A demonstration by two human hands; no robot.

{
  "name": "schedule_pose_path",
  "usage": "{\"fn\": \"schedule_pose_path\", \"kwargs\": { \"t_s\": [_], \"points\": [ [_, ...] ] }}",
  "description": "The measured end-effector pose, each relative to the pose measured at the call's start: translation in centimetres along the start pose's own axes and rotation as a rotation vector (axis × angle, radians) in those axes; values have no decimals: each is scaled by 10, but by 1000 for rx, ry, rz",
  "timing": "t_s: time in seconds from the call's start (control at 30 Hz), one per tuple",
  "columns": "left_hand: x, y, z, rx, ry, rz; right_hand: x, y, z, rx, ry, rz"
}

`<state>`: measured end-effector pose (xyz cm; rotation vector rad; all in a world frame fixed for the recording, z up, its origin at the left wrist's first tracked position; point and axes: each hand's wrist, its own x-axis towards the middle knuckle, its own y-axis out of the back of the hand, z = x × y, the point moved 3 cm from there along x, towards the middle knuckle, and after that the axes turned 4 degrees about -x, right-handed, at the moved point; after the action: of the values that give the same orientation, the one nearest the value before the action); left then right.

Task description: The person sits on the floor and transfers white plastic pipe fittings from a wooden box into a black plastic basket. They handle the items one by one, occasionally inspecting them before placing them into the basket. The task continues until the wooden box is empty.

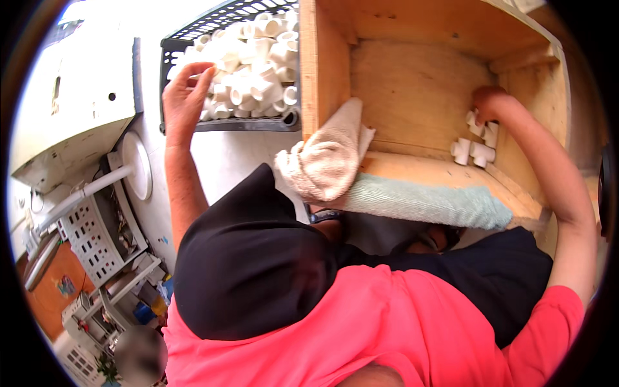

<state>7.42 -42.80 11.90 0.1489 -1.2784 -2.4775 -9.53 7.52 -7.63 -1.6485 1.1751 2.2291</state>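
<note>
My left hand (191,92) is over the left part of a black plastic crate (232,126) heaped with white plastic pipe fittings (258,51). Its thumb and fingers are bent towards each other, and whether a fitting sits between them cannot be told. Inside a wooden box (411,77), my right hand (488,104) reaches down at the right side, its fingers on a white tee fitting (475,126). Several more white tee fittings (482,154) lie close together below it, in the box's near right corner.
A beige cloth (324,164) drapes over the box's near left corner, and a pale green towel (425,200) covers its near edge. At the left stand a white cabinet (72,96), a white pipe with a round disc (137,164) and cluttered shelving (111,309).
</note>
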Motion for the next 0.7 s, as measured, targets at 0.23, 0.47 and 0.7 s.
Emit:
{"fn": "schedule_pose_path", "kwargs": {
  "t_s": [0.23,0.47,0.7],
  "points": [
    [-2,-6,29,-54,-103,41,-2,-12,8,109,16,35],
    [-7,-7,37,-54,-150,-12,-16,4,-12,96,15,-25],
    [-10,-13,53,-84,-238,-36,-7,-4,-10,102,54,-120]
  ]
}}
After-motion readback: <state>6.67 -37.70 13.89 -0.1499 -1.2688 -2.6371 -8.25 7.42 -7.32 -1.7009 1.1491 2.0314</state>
